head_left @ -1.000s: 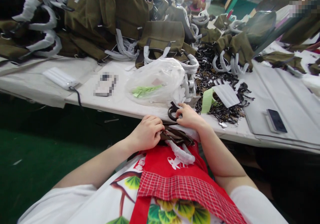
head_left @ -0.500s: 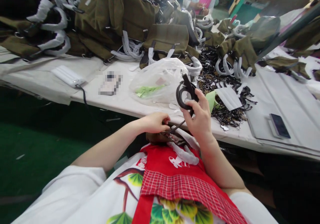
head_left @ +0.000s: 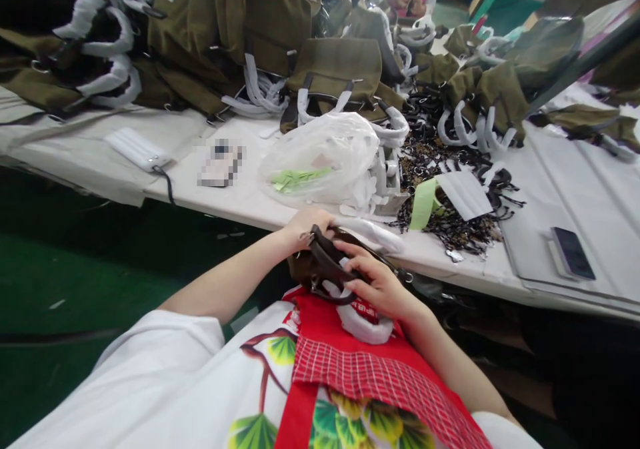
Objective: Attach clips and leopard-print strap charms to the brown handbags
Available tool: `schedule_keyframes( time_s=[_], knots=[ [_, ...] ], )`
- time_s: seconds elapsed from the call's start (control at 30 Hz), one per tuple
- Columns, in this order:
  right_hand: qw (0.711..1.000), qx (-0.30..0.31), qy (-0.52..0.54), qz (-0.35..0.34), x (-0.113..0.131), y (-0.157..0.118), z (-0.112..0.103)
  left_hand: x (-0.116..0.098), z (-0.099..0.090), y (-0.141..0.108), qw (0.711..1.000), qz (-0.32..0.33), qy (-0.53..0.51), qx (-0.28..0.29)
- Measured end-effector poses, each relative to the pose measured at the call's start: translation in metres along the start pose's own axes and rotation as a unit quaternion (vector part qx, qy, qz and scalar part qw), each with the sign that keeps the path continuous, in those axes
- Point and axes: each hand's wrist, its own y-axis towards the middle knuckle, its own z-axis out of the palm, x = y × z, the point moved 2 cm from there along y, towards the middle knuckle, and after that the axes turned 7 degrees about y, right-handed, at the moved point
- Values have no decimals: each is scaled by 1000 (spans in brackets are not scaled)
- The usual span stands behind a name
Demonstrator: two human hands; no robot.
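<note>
A brown bag (head_left: 299, 267) with wrapped white handles is held against my apron at the table's front edge. My left hand (head_left: 311, 225) is closed on the upper left rim of this bag, its fingertips hidden. The coiled dark strap (head_left: 331, 257), with metal clips at its ends, lies at the bag's mouth. Bent around the strap's right side are the fingers of my right hand (head_left: 377, 281). One white-wrapped handle (head_left: 367, 325) hangs over the red apron below my right hand. The other white-wrapped handle (head_left: 373, 232) rests along the table edge.
Behind stand piled olive bags (head_left: 270, 29). A clear plastic bag (head_left: 320, 149) with green slips lies ahead, beside a heap of dark corded pieces (head_left: 460, 215) and a green tape roll (head_left: 424, 203). A phone (head_left: 573, 252) lies right, a white power strip (head_left: 136, 147) left. A co-worker's hands (head_left: 407, 2) show behind.
My right hand has come down from above the table to the bag's mouth, bringing the coiled strap with it. My left hand stays at the bag's rim, slightly higher.
</note>
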Motion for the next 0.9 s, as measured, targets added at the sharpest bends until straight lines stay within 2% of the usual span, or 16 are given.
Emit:
schedule_keyframes(
  time_s=[0.07, 0.17, 0.23, 0.3, 0.37, 0.47, 0.53, 0.67, 0.73, 0.8, 0.9],
  knots=[
    [999, -17, -15, 43, -22, -2, -6, 16, -8, -10, 999, -16, 14, -24],
    [989, 43, -103, 99, -44, 1, -8, 28, -18, -26, 996, -21, 18, -80],
    [962, 115, -203, 141, -50, 9, -1, 28, -21, -33, 995, -4, 18, -101],
    [919, 159, -312, 181, -51, 22, 9, 24, -22, -38, 993, 9, 28, -113],
    [882, 155, -389, 216, -50, 36, 19, 19, -23, -41, 993, 9, 37, -113],
    [861, 108, -429, 250, -46, 51, 30, 20, -24, -44, 995, 3, 38, -94],
    [869, 96, -422, 241, -41, 53, 32, 26, -24, -47, 996, -3, 34, -82],
    [927, 76, -338, 145, -27, 39, 23, 49, -22, -51, 997, -39, 19, -71],
    [939, 63, -314, 122, -27, 33, 20, 56, -20, -51, 996, -54, 1, -70],
    [945, 53, -302, 112, -34, 30, 24, 55, -17, -50, 996, -52, -21, -71],
    [977, 6, -207, 55, -54, 35, 39, 40, -17, -47, 998, -3, -29, -60]
  ],
)
